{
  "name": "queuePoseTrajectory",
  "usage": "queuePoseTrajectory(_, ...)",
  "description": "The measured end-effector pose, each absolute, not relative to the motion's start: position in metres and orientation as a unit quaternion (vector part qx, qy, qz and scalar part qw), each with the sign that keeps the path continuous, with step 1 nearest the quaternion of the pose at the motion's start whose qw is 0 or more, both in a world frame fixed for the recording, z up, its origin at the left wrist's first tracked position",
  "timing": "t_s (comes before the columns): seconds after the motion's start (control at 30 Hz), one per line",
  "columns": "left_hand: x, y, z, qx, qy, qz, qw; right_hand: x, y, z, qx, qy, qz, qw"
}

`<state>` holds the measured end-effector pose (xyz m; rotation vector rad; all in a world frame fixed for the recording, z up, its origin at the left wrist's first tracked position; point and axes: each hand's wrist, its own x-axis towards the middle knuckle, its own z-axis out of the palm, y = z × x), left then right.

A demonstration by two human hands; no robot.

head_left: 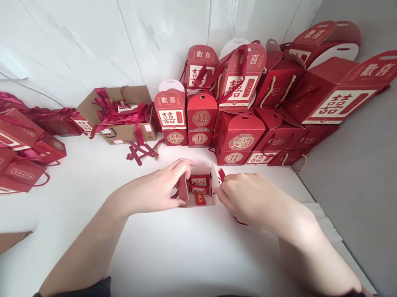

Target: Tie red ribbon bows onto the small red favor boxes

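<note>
An opened gift box (206,202) with white inner walls stands on the white table between my hands. Several red wrapped candies (200,189) lie inside it. My left hand (167,186) is curved round the box's left side, thumb at the near corner and fingers at the far one. On the other side, my right hand (243,193) is closed at the box's right flap, its fingertips partly hidden behind the hand. Dark red ribbon shows beside the right hand and under it.
Stacked red gift boxes (241,132) fill the back right against the wall. A cardboard box (126,132) of ribbons stands at the back, with ribbon pieces (141,153) before it. More red boxes (21,172) are piled at left. A cardboard flap (5,244) juts in at the left edge.
</note>
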<state>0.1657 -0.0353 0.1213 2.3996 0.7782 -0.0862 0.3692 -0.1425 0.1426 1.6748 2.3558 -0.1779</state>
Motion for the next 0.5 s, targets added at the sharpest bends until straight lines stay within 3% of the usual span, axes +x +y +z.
queuePoseTrajectory(0.5,0.167,-0.028,0.127,0.944,0.222,0.004,0.245,0.380,-0.138,0.133,0.584,0.808,-0.046,0.060)
